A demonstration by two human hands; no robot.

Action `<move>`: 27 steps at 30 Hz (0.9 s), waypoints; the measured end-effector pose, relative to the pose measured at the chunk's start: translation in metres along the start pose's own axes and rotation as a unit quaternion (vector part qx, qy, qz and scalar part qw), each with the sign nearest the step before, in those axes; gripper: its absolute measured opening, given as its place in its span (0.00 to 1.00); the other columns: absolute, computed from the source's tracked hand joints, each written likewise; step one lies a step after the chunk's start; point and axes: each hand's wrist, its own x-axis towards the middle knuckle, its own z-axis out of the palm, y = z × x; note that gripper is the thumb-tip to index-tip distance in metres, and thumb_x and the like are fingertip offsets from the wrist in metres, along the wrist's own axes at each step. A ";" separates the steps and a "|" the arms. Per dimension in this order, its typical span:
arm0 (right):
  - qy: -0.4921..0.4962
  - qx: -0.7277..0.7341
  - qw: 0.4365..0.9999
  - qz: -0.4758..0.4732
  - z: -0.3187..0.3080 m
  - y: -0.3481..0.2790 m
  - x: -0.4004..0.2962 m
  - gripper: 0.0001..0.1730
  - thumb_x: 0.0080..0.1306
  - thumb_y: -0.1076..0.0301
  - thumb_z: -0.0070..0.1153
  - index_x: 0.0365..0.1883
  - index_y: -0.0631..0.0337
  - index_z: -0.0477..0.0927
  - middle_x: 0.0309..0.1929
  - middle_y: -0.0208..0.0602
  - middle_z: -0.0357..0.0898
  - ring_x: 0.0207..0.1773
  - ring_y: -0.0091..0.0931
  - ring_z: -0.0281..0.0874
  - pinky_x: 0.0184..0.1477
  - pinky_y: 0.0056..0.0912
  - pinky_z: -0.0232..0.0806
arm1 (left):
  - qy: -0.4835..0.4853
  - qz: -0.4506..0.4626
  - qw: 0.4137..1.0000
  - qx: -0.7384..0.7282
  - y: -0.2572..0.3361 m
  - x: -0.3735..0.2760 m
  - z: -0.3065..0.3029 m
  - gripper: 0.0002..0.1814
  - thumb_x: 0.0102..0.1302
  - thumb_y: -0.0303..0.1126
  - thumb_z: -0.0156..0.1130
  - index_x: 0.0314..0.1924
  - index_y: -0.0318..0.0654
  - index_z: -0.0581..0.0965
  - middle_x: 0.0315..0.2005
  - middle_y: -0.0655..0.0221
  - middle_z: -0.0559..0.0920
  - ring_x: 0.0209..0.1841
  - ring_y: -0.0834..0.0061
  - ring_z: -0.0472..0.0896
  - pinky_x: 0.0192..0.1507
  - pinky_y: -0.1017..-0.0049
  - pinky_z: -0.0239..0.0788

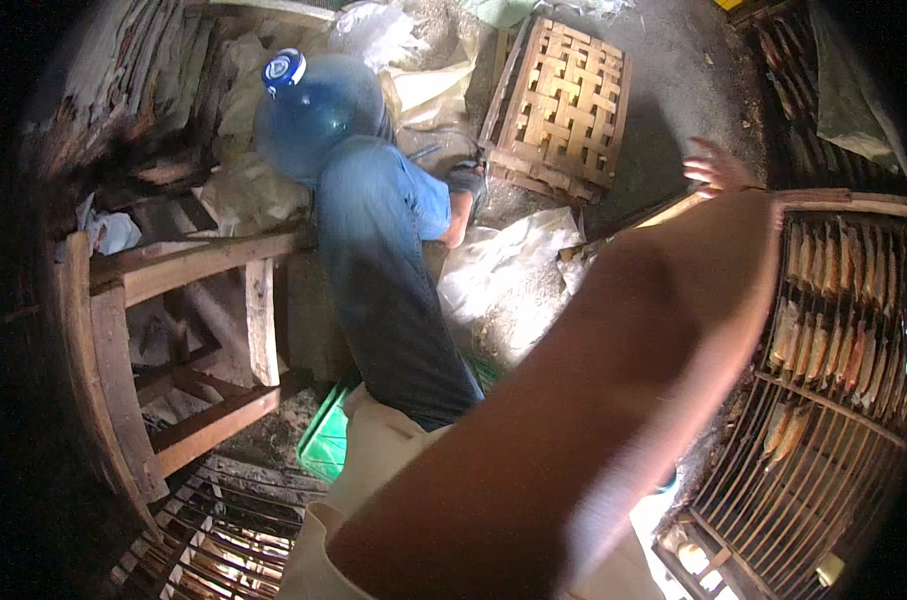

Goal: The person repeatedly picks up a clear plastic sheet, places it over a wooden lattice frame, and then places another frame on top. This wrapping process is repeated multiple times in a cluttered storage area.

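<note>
My bare left arm crosses the view from the bottom to the upper right and blurs along its edge. At its far end is my left hand (pixel 716 171), small and partly turned away, its fingers apart with no object visible in them. It is near the wooden rail (pixel 847 202) at the top of a slatted rack. Below that rail, rows of slender, fish-like brown pieces (pixel 836 259) lie side by side on the slats. A few more lie lower on the rack. My right hand is not visible.
A woven bamboo tray (pixel 566 97) rests beyond my foot. A blue water jug (pixel 326 105) stands behind my jeans-clad knee. Plastic sheeting (pixel 513 259) lies on the ground. A wooden frame (pixel 191 274) stands at left, a green plastic container (pixel 324 442) beside me.
</note>
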 end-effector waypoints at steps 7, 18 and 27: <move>-0.148 -0.008 0.986 0.076 -0.049 -0.080 0.037 0.39 0.58 0.67 0.60 0.69 0.54 0.62 0.72 0.48 0.54 0.75 0.47 0.50 0.71 0.59 0.48 | 0.016 0.067 0.988 -0.138 -0.050 -0.039 0.066 0.24 0.61 0.56 0.61 0.51 0.49 0.81 0.49 0.69 0.83 0.52 0.66 0.80 0.49 0.58 0.71; -0.157 -0.023 0.986 0.059 -0.067 -0.058 0.008 0.40 0.57 0.76 0.57 0.69 0.58 0.61 0.72 0.51 0.52 0.75 0.50 0.46 0.72 0.57 0.47 | 0.552 0.008 0.487 -0.677 -0.331 -0.284 0.387 0.17 0.70 0.41 0.57 0.52 0.38 0.78 0.45 0.66 0.84 0.45 0.75 0.83 0.47 0.77 0.73; -0.308 -0.138 0.932 0.134 -0.077 -0.062 -0.018 0.43 0.57 0.74 0.59 0.71 0.60 0.56 0.76 0.59 0.41 0.78 0.51 0.38 0.74 0.56 0.44 | 0.309 -0.376 0.715 -0.502 -0.296 -0.180 0.689 0.13 0.62 0.38 0.57 0.40 0.44 0.85 0.54 0.56 0.79 0.63 0.59 0.71 0.70 0.65 0.55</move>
